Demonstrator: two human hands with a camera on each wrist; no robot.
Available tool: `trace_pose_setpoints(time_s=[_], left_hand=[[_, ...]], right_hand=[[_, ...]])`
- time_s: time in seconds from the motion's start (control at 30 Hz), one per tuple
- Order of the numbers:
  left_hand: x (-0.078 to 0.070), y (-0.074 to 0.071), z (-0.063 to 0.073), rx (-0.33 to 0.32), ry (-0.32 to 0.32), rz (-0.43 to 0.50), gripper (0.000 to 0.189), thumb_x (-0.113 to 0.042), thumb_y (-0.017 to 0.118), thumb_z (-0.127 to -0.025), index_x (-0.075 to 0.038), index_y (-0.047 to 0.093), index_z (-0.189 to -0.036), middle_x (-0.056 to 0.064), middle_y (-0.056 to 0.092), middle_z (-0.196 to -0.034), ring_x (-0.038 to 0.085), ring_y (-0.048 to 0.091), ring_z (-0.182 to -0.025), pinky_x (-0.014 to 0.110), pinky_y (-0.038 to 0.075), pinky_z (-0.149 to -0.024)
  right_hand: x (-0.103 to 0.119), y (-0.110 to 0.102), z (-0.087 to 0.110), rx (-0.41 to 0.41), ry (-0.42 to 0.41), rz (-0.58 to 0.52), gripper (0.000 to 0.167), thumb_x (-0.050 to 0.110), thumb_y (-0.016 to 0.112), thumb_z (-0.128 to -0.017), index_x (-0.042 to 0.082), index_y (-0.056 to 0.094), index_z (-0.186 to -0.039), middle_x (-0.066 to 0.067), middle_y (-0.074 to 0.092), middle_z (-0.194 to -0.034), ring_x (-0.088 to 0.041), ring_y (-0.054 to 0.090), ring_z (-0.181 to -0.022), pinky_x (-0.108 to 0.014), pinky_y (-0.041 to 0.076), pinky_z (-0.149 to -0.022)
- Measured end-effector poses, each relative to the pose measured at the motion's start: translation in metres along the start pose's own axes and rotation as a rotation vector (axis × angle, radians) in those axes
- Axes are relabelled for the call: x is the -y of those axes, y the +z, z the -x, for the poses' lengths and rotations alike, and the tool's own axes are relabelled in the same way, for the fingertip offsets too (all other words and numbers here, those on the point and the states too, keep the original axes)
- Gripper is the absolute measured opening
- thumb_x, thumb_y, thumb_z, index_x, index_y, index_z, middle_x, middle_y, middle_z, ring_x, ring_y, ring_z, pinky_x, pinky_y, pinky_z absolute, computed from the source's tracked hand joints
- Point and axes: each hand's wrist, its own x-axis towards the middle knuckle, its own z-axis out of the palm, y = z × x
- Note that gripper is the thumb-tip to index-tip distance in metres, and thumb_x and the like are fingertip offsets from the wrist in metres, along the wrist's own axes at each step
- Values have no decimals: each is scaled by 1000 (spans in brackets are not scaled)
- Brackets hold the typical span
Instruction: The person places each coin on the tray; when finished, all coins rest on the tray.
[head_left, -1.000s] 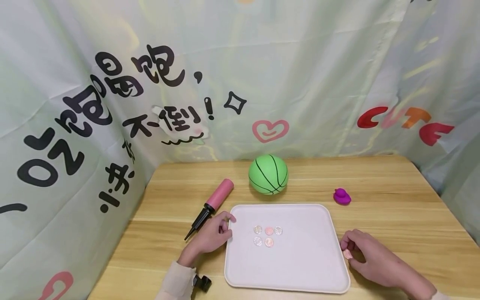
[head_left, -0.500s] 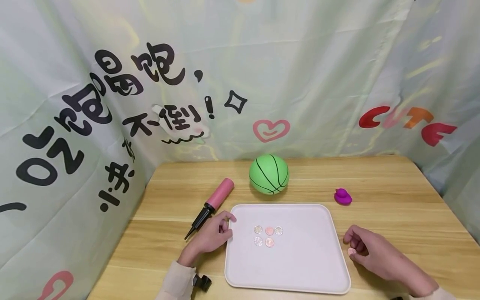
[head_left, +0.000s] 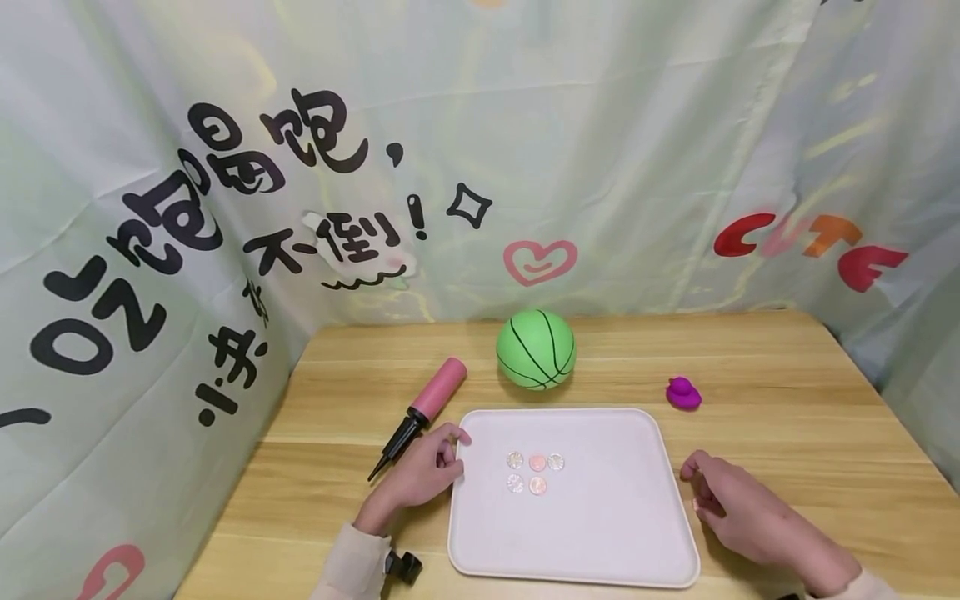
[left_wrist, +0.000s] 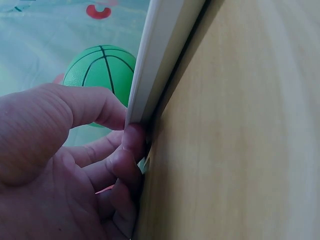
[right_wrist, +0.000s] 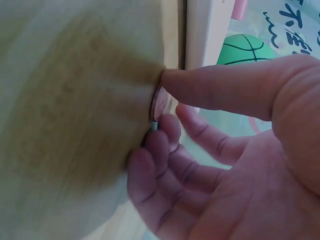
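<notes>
A shallow white tray [head_left: 592,533] lies on the wooden table. Its left rim is pinched between the thumb and fingers of my left hand [head_left: 420,473]; the left wrist view shows the rim [left_wrist: 145,95] between them. Just beyond the tray's right edge is my right hand [head_left: 742,508], thumb and curled fingers pinching a copper-pink coin [right_wrist: 160,102] close over the table top. From the head view that coin is almost hidden by the fingers. Flat coins sit in the tray's upper left: a row of three, silver, pink [head_left: 537,462] and silver, above a silver [head_left: 514,483] and a pink one.
Behind the tray stands a green ball [head_left: 536,350] with black lines. A pink and black hand pump [head_left: 420,412] lies beyond my left hand. Toward the back right is a purple rubber duck [head_left: 683,393]. Printed cloth [head_left: 637,167] hangs behind the table.
My right hand moved slightly right with the coin, then back a little toward the tray; its fingers now cover most of the coin. Left hand, tray and the coins on it stay in place.
</notes>
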Motion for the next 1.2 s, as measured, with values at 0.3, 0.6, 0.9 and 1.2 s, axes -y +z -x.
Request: trace_pose_setpoints(time_s=[0.3, 0.6, 0.9, 1.2], left_hand=[[1, 1, -2, 3, 8, 4, 32, -1, 68, -96, -8, 66, -127, -4, 57, -78, 5, 51, -67, 21, 43, -66], [0, 1, -2, 5, 8, 10, 32, -1, 68, -96, -8, 66, -127, -3, 57, -78, 5, 51, -67, 21, 43, -66], [0, 1, -2, 13, 9, 17, 32, -1, 67, -96, -7, 66, -128, -5, 57, -78, 4, 51, -67, 21, 44, -66], [3, -1, -1, 14, 12, 28, 32, 0, 67, -96, -7, 66, -127, -4, 59, -78, 4, 52, -67, 21, 45, -66]], right_hand=[[2, 1, 1, -10, 52, 7, 26, -5, 73, -92, 5, 60, -111, 2, 54, -89, 0, 43, -77, -24, 43, -66], [-3, -3, 3, -65, -28, -63, 28, -6, 79, -90, 9, 60, -106, 6, 59, -84, 6, 47, -75, -22, 46, -64], [8, -5, -2, -228, -55, -74, 32, -5, 84, -87, 15, 62, -98, 13, 60, -81, 8, 52, -74, -21, 52, -65], [39, 1, -18, -154, -184, -214, 31, -3, 84, -89, 11, 62, -106, 12, 62, -85, 6, 57, -76, -21, 53, -63]])
